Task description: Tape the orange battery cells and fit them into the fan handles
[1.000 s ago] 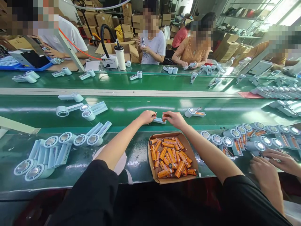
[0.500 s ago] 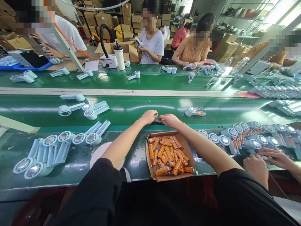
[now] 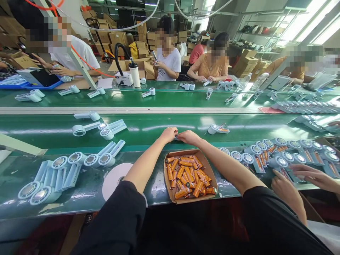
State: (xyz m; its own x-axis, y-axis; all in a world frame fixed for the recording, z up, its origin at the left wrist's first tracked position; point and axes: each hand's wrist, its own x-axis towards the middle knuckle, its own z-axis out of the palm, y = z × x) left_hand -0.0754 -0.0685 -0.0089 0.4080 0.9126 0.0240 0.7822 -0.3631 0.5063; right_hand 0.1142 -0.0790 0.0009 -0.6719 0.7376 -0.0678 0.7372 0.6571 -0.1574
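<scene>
My left hand (image 3: 169, 134) and my right hand (image 3: 189, 137) meet over the near edge of the green belt, fingers closed in a pinch. Between them shows a sliver of a light blue handheld fan (image 3: 175, 137), mostly hidden by my fingers. Below my wrists sits a cardboard tray (image 3: 191, 201) of orange wrapped batteries (image 3: 189, 174) with thin wires. On the belt to the right lies a light blue fan (image 3: 213, 129) with an orange battery in its open handle. Fans with open handles (image 3: 106, 160) lie left of my left arm.
A white disc (image 3: 111, 184) lies partly under my left forearm. Rows of fans (image 3: 277, 162) with batteries fill the right side, where a co-worker's hands (image 3: 288, 189) reach in. Across the green belt (image 3: 148, 124), a pale divider (image 3: 148, 110) runs before several seated people.
The view has tilted up and shifted slightly. My hands stay together at the belt edge, still pinching. The co-worker's hands at right have moved apart, with fingers more extended.
</scene>
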